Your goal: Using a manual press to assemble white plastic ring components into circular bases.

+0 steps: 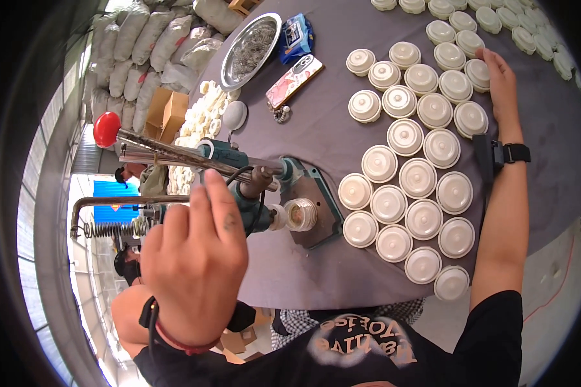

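My left hand [197,258] is raised in front of a green hand press [252,200], back of the hand toward me. Its fingers are bent and close together; whatever the fingertips hold, if anything, is hidden. Beyond it slants the press's lever, ending in a red knob [106,129]. A clear round cup [301,214] sits on the press's base plate [316,200], against a white tip. My right hand [502,80] lies at the far right edge of a group of cream round lidded parts [423,218], fingers stretched and touching an outer one.
On the grey-covered table [290,271] are a metal bowl of small wire pieces [255,48], a blue packet [297,39] and a phone [295,80]. Cream rings [203,116] lie left. More round parts [523,39] stand far right. Sacks [135,45] and people are behind.
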{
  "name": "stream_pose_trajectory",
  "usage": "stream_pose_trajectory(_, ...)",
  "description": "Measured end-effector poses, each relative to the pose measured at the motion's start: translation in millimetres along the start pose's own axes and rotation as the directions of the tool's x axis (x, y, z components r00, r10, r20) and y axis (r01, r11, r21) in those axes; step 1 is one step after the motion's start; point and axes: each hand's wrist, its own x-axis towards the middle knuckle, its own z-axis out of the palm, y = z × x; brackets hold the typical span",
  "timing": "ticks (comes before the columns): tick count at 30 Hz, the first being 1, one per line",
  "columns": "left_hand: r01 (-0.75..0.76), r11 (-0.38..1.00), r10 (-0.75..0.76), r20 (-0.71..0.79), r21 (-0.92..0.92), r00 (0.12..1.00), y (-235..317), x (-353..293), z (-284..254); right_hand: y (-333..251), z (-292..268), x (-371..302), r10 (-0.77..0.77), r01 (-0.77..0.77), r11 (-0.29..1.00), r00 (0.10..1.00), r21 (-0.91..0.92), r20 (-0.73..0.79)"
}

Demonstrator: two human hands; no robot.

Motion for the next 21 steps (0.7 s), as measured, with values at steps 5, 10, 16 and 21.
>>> stream_pose_trajectory(5, -0.037, 0.999, 0.036, 0.068, 0.021, 0.997, -6, 10, 3, -4, 4, 2, -0.002, 0.002, 1.0, 1.0, 0.026, 0.002)
stream_pose_trajectory(10, -0.151, 0.97, 0.125, -0.138, -0.193, 0.983, 13, 38, 9, -4, 6, 0, -0.004, 0.005, 0.998, 1.0, 0.059, -0.013)
stream_pose_trajectory(16, -0.34, 0.834, 0.323, -0.116, -0.434, 0.939, 27, 27, 5, -8, 4, 2, 0.008, -0.008, 0.998, 1.0, 0.059, -0.003)
stream_pose_trajectory(21, -0.591, 0.24, 0.51, -0.418, -0.77, 0.752, 30, -37, 27, -6, 4, 8, 0.011, -0.009, 0.998, 1.0, 0.056, -0.028)
